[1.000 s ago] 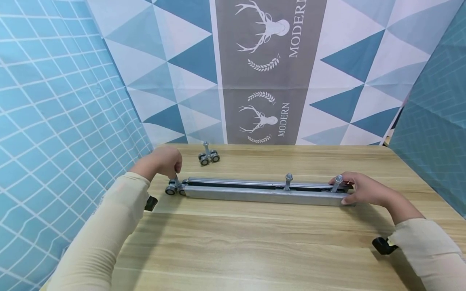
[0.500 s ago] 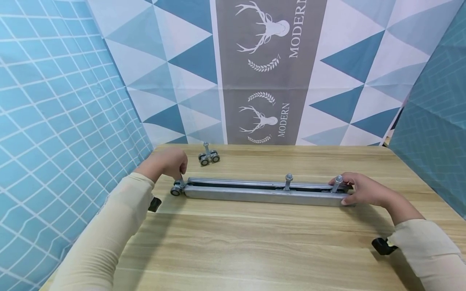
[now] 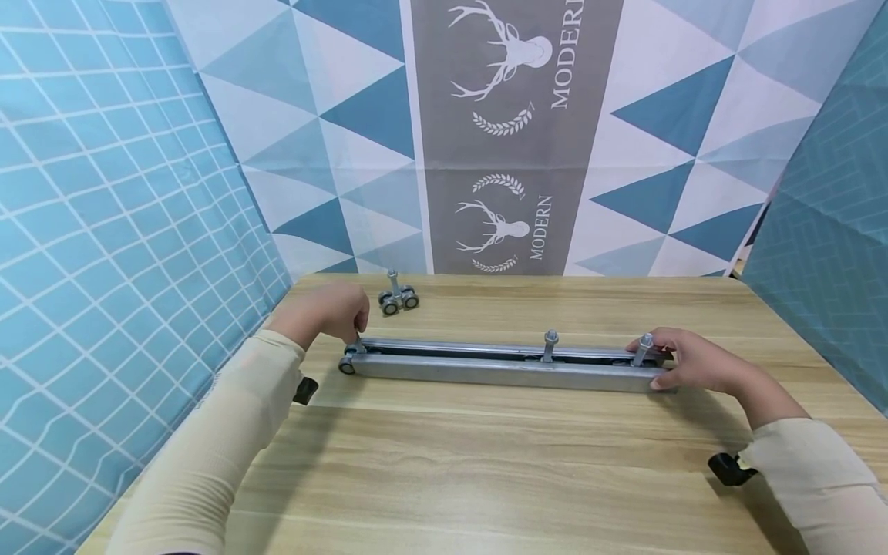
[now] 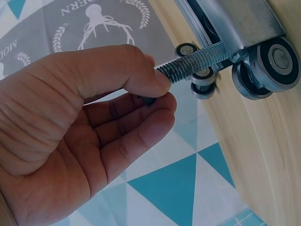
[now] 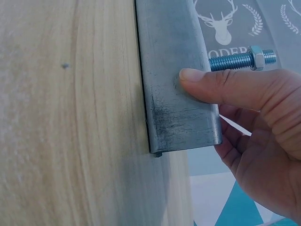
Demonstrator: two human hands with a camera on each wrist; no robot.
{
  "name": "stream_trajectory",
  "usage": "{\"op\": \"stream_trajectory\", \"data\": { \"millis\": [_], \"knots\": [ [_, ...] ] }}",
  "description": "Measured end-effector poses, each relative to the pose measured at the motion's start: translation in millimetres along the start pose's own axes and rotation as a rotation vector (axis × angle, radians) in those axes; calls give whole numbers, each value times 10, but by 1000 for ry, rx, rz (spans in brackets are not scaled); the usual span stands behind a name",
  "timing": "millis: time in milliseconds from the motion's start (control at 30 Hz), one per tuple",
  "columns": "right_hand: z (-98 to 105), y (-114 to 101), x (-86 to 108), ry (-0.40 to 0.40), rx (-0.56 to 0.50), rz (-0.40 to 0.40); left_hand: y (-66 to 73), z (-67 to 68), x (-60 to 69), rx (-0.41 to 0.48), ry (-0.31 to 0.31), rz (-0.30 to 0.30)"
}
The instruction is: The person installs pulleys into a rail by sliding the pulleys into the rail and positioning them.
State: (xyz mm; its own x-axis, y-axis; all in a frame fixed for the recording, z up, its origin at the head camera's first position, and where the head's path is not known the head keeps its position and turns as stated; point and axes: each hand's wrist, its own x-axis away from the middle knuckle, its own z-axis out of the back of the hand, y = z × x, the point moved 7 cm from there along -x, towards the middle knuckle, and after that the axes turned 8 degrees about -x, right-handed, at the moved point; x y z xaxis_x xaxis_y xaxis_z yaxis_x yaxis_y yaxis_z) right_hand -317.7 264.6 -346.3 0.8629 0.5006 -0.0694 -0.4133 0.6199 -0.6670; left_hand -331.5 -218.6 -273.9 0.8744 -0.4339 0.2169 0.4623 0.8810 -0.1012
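Observation:
A long metal channel rail point(image 3: 486, 372) lies across the table with its slot facing up. At its left end, my left hand point(image 3: 322, 312) pinches the threaded bolt point(image 4: 197, 61) of a roller trolley between thumb and fingers. Part of that trolley is inside the rail; its outer wheels point(image 4: 280, 59) still show beyond the end. My right hand point(image 3: 704, 362) grips the rail's right end, thumb on the near side wall point(image 5: 183, 110) and fingers behind. Two more bolts, one mid-right point(image 3: 550, 347) and one by the right hand point(image 5: 233, 61), stand up from the slot with nuts on them.
Behind the rail's left end, a separate roller trolley point(image 3: 398, 299) stands on the wooden table point(image 3: 499, 462) with its bolt upright. A patterned cloth point(image 3: 499, 154) hangs at the back, and a blue gridded cloth point(image 3: 125, 231) at the left.
My left hand has moved right, sliding the trolley from outside the rail's left end partly into it. The right hand and the rail have stayed in place.

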Motion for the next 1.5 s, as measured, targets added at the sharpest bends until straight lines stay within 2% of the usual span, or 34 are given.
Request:
{"op": "stream_trajectory", "data": {
  "millis": [300,667,833,1067,1500],
  "knots": [
    [4,1,7,3,1,4,65,10,-21,-6,19,-32],
    [9,15,4,6,9,-1,86,35,-19,21,49,-44],
    [4,15,3,8,4,-3,124,60,-9,34,81,-65],
    [3,5,0,12,12,-2,184,72,-26,53,87,-84],
    [-2,7,3,12,19,-6,295,81,-97,4,115,-122]
  ]
}}
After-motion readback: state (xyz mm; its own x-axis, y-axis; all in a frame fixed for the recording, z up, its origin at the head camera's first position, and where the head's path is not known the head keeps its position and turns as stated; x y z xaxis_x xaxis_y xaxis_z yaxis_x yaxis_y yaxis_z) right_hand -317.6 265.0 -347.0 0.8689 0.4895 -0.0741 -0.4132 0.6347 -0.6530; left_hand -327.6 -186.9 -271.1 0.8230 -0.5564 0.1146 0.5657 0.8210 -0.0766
